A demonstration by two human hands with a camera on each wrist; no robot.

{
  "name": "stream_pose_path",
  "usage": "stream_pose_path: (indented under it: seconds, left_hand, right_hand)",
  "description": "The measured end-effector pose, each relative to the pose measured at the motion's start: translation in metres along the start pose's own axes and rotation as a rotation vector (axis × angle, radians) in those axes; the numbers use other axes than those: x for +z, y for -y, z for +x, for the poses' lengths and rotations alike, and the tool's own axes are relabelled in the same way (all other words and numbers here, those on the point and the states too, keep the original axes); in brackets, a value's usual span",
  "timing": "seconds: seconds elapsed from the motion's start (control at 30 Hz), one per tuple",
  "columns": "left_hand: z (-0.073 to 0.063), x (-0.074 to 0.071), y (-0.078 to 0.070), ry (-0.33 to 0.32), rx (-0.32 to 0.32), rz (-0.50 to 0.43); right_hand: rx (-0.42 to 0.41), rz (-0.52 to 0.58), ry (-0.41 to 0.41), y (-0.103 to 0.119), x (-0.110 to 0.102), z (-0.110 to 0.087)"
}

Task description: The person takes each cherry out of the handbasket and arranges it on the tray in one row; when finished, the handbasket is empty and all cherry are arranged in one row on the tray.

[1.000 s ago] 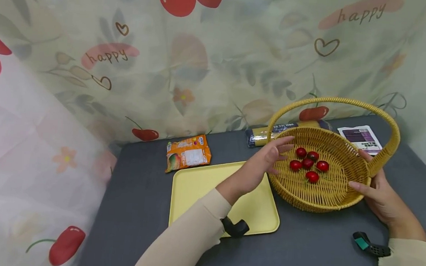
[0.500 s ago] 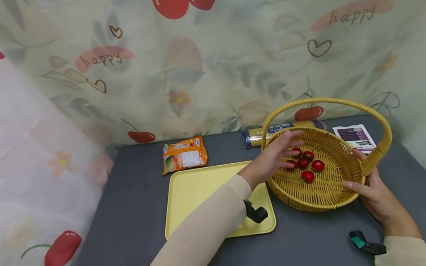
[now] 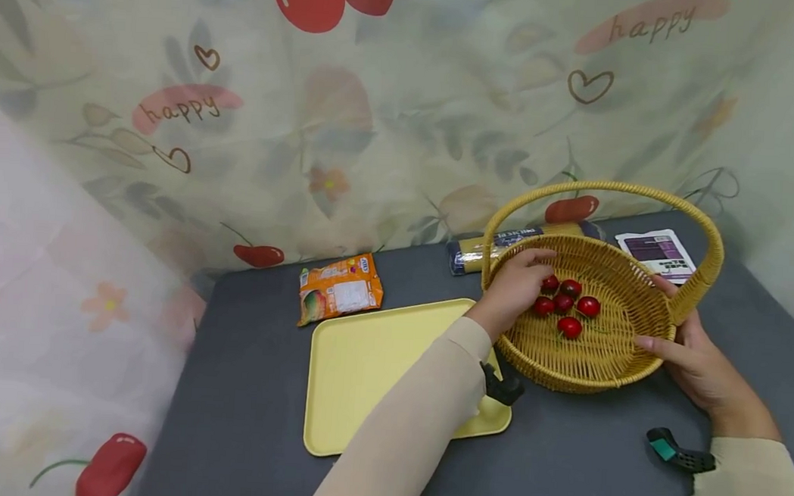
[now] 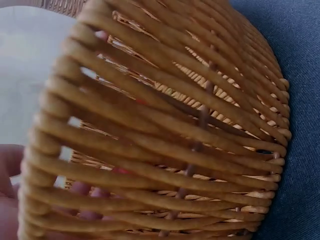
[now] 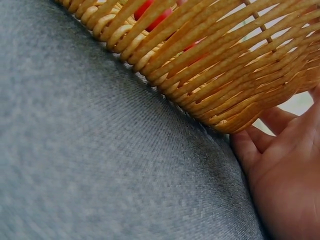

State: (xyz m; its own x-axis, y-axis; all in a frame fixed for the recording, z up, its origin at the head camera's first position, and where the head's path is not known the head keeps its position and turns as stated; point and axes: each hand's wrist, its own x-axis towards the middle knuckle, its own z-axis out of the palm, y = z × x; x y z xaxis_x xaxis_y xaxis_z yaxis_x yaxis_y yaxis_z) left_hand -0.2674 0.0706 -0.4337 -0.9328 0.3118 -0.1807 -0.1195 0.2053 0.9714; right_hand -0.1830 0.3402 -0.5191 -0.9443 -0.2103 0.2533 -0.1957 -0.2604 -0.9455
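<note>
A yellow wicker basket (image 3: 583, 373) with a tall arched handle stands on the right of the table, several dark red cherries (image 3: 569, 328) grouped inside it. My left hand (image 3: 513, 289) reaches over the basket's left rim, its fingers bent loosely beside the leftmost cherries; its fingertips are partly hidden. Through the weave, the left wrist view shows parts of these fingers and bits of red. At the opposite side my right hand (image 3: 703, 369) holds the rim near the handle's foot, thumb inside and fingers outside. In the right wrist view, fingers (image 5: 245, 147) touch the basket's lower outside.
A pale yellow tray (image 3: 361, 382) lies left of the basket, partly under my left forearm. Behind it is an orange snack packet (image 3: 343, 289). A clear-wrapped pack (image 3: 468, 256) and a white-and-purple packet (image 3: 656, 255) lie behind the basket, near the patterned curtain (image 3: 404, 127).
My left hand has moved right and down into the basket, its fingers bending towards the cherries. The right hand keeps its hold on the rim, and the view has shifted slightly.
</note>
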Motion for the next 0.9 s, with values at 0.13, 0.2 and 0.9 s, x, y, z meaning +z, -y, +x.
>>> stream_pose_path:
  seconds: [0.13, 0.2, 0.9]
  left_hand:
    - [-0.0002, 0.0030, 0.0033, 0.015, -0.015, 0.111]
    - [-0.0001, 0.0043, 0.0051, 0.032, -0.031, 0.136]
    - [0.0027, 0.0057, 0.0065, 0.083, -0.104, 0.288]
  right_hand:
    - [-0.002, -0.010, -0.002, -0.0018, 0.0013, -0.0012]
    - [-0.004, -0.013, 0.001, -0.0022, 0.0018, -0.0015]
    - [-0.006, -0.047, -0.008, 0.0003, 0.0027, 0.0016]
